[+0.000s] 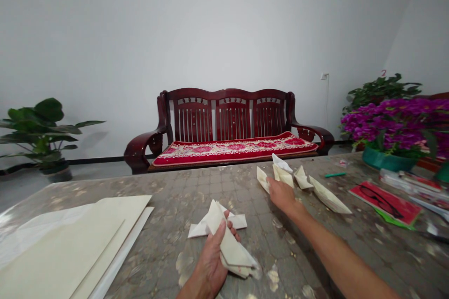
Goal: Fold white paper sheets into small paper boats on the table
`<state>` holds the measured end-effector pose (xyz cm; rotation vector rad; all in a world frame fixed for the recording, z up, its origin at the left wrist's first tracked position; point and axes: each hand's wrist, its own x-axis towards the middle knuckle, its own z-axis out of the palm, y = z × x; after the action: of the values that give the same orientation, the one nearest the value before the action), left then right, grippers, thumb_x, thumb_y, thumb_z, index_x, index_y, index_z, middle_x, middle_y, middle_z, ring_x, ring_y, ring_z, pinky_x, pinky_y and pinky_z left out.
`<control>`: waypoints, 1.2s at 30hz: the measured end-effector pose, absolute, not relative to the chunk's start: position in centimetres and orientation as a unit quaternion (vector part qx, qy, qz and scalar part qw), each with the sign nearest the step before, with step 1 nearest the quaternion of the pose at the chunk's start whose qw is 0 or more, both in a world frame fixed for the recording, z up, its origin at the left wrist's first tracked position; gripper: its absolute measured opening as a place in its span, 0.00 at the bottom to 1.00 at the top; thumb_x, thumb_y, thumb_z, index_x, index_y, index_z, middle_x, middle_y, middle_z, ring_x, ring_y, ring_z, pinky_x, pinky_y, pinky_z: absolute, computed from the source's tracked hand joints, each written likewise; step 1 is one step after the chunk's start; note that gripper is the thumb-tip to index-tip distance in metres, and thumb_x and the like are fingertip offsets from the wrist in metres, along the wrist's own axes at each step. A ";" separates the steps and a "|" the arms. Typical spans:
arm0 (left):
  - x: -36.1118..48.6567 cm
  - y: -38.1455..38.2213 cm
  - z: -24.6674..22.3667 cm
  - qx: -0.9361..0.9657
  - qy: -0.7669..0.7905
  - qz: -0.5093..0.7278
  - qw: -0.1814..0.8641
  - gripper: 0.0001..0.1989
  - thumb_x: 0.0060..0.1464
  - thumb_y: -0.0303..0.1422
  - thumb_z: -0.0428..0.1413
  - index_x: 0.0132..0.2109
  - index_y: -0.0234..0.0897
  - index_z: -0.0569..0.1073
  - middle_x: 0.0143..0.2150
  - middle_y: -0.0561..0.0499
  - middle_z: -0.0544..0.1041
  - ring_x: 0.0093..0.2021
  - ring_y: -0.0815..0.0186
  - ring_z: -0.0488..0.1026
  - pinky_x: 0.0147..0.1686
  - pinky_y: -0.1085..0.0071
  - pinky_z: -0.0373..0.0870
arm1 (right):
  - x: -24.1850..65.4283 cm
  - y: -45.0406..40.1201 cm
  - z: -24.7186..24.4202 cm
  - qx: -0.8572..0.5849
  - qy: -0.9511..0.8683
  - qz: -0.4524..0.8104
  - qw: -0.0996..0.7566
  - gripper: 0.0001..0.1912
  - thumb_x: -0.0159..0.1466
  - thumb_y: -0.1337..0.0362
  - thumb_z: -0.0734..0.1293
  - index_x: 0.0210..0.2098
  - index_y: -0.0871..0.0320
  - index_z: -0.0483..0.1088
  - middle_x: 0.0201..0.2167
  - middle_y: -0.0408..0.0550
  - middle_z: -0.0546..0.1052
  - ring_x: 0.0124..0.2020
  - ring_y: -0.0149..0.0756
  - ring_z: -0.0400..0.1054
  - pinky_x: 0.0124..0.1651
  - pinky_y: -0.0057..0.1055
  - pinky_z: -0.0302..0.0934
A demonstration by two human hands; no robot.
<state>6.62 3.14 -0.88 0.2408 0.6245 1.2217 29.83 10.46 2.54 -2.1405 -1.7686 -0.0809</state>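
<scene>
My left hand [214,254] is wrapped round a bundle of folded cream paper [233,248] near the front middle of the table. Behind that bundle, a white folded paper piece [199,229] lies on the tabletop. My right hand [282,195] reaches to the back of the table, its fingers at a small cream folded paper [262,179]. Close beside it stand another cream folded paper [283,176], a white one [281,163] and a small cream one [302,177]. A longer paper boat shape [329,195] lies to their right.
Large paper sheets [70,243] cover the table's left side. To the right are a green pen [335,174], a red booklet [403,205] with glasses [380,199], and purple flowers [396,124] in a green pot. A wooden bench [231,117] stands behind the table.
</scene>
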 end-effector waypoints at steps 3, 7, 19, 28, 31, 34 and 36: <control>6.8 3.3 -0.8 0.107 0.294 0.566 0.763 0.16 0.58 0.24 0.58 0.53 0.34 0.69 0.29 0.52 0.74 0.25 0.70 0.74 0.29 0.74 0.75 | 28.0 9.2 2.9 -0.714 -0.648 0.033 0.263 0.16 0.69 0.63 0.59 0.54 0.54 0.69 0.49 0.49 0.75 0.47 0.36 0.70 0.48 0.31 0.67; 7.0 3.1 -0.6 0.108 0.291 0.560 0.768 0.20 0.58 0.25 0.57 0.57 0.35 0.68 0.34 0.49 0.79 0.30 0.66 0.79 0.34 0.72 0.77 | 23.3 5.2 3.1 -0.531 -0.632 0.343 0.449 0.25 0.59 0.69 0.60 0.55 0.60 0.69 0.43 0.49 0.79 0.38 0.37 0.72 0.40 0.31 0.67; 6.7 3.1 -0.5 0.029 0.311 0.559 0.768 0.29 0.53 0.14 0.51 0.60 0.37 0.65 0.43 0.44 0.80 0.41 0.62 0.81 0.47 0.61 0.77 | 26.4 6.3 3.7 -0.606 -0.731 0.128 0.287 0.19 0.62 0.66 0.60 0.50 0.57 0.74 0.46 0.52 0.78 0.46 0.43 0.68 0.51 0.36 0.59; 6.4 2.9 -0.1 0.040 0.299 0.524 0.797 0.31 0.44 0.09 0.49 0.54 0.35 0.68 0.33 0.52 0.76 0.25 0.71 0.76 0.31 0.72 0.76 | 35.2 11.1 2.2 -0.765 -0.627 -0.139 0.038 0.24 0.61 0.76 0.59 0.56 0.65 0.68 0.45 0.64 0.77 0.52 0.52 0.63 0.51 0.42 0.51; 6.3 3.0 -0.3 0.036 0.287 0.517 0.806 0.28 0.47 0.12 0.51 0.55 0.35 0.68 0.33 0.52 0.76 0.25 0.70 0.75 0.30 0.71 0.76 | 35.8 10.6 1.6 -0.756 -0.639 -0.134 0.048 0.18 0.61 0.75 0.59 0.46 0.62 0.75 0.44 0.60 0.78 0.51 0.50 0.63 0.51 0.40 0.51; 6.3 3.1 -0.6 0.041 0.282 0.513 0.810 0.25 0.50 0.15 0.53 0.54 0.34 0.68 0.33 0.51 0.76 0.26 0.70 0.75 0.29 0.71 0.75 | 36.3 10.7 2.1 -0.751 -0.642 -0.134 0.075 0.14 0.65 0.70 0.60 0.43 0.57 0.76 0.44 0.54 0.78 0.51 0.46 0.63 0.50 0.35 0.51; 6.3 3.1 -0.9 0.045 0.278 0.508 0.814 0.23 0.51 0.16 0.54 0.54 0.35 0.69 0.34 0.51 0.76 0.26 0.69 0.76 0.30 0.71 0.76 | 36.9 11.6 3.1 -0.759 -0.629 -0.137 0.095 0.14 0.68 0.63 0.58 0.45 0.56 0.75 0.45 0.53 0.77 0.49 0.44 0.63 0.50 0.33 0.52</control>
<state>6.26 3.14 -0.88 0.0955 0.5925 1.0829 36.93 11.57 3.10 -2.2495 -1.8656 -0.4069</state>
